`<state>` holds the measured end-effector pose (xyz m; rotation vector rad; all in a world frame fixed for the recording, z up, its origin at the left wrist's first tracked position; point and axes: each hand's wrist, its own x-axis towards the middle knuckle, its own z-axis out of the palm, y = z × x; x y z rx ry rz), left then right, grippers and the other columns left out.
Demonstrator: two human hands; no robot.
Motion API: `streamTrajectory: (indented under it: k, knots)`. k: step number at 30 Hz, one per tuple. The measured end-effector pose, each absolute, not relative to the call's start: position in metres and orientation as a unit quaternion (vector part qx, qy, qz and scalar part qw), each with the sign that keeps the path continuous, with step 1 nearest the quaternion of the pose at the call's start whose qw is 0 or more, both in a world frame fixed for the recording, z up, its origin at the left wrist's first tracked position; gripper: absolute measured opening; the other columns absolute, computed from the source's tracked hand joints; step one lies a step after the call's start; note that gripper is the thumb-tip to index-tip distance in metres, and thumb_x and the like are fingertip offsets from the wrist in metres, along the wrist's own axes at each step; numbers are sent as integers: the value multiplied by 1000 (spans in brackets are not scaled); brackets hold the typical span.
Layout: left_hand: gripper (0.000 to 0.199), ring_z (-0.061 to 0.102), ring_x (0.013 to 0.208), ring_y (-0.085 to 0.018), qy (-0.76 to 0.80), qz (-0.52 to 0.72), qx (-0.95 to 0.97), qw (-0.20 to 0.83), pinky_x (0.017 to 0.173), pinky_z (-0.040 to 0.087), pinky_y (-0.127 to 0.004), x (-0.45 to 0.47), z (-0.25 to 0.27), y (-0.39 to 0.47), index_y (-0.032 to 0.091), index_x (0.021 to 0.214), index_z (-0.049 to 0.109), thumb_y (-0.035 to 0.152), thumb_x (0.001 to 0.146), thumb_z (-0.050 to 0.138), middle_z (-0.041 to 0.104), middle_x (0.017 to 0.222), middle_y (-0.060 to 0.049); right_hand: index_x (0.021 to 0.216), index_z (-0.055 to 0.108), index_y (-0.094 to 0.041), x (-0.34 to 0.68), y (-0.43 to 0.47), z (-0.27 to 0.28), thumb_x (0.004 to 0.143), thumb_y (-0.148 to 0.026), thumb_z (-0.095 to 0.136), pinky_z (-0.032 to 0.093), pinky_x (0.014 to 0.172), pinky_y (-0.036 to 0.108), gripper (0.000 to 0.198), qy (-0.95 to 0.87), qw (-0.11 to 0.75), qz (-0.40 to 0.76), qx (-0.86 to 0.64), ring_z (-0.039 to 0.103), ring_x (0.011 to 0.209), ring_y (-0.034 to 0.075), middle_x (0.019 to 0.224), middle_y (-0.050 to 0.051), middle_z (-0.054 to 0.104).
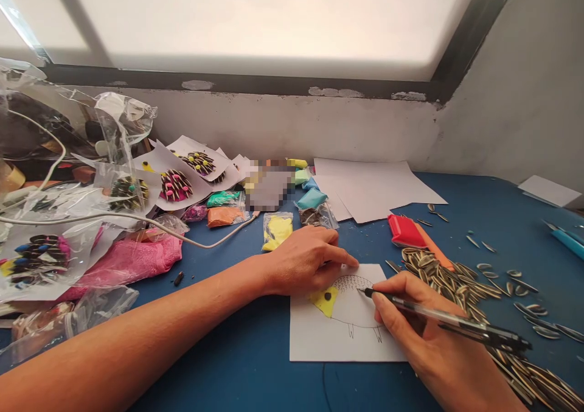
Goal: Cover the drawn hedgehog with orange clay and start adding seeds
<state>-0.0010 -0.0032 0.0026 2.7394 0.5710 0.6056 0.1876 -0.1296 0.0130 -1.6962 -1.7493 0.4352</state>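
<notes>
left hand (pixel 308 260) palm down, forearm slanting in from lower left, index finger stretched along upper edge of white paper (pixel 312 342); other fingers bent under, grasping nothing visible. right hand (pixel 429 339) comes from lower right, thumb and fingers pinching pen (pixel 479 330), shaft tilted low, tip at spiny drawing (pixel 356 311). paper lies flat on blue table (pixel 228 357), between hands, seeds (pixel 433 272) just beyond right hand.

Window (pixel 274 16): at twelve o'clock of the view, pale, with dark frame (pixel 246 83).
Wall (pixel 538 59): at two o'clock, grey.
Blue tool (pixel 568 240): at three o'clock, partly cut by the edge.
Pink cloth (pixel 137 263): at eight o'clock, crumpled.
White cable (pixel 109 213): at nine o'clock, curving.
</notes>
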Motion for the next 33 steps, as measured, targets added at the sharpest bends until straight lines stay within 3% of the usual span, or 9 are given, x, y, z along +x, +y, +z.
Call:
streamTrajectory:
  k: [9, 16, 33]
  knots:
    - [30, 50, 72, -14, 193, 212, 948, 141, 70, 37, -29, -1, 2, -3, 26, 111, 76, 18, 94, 52, 55, 78, -3, 76, 64, -27, 185, -130, 16, 87, -44, 57, 42, 46, 25, 21, -629, 374, 151, -665, 54, 52, 13, 60, -4, 61]
    - [31, 51, 73, -14, 197, 207, 947, 145, 71, 37, -30, -1, 3, -4, 27, 111, 76, 18, 94, 51, 56, 79, -3, 80, 66, -27, 185, -129, 15, 89, -47, 55, 46, 49, 26, 24, -640, 346, 176, -664, 59, 56, 15, 62, -3, 65]
    - [31, 50, 72, -14, 200, 203, 947, 147, 71, 37, -30, -2, 4, -5, 27, 112, 75, 19, 95, 51, 55, 78, -3, 78, 63, -28, 185, -131, 15, 90, -47, 54, 40, 45, 25, 25, -653, 345, 179, -650, 53, 52, 13, 60, -5, 61]
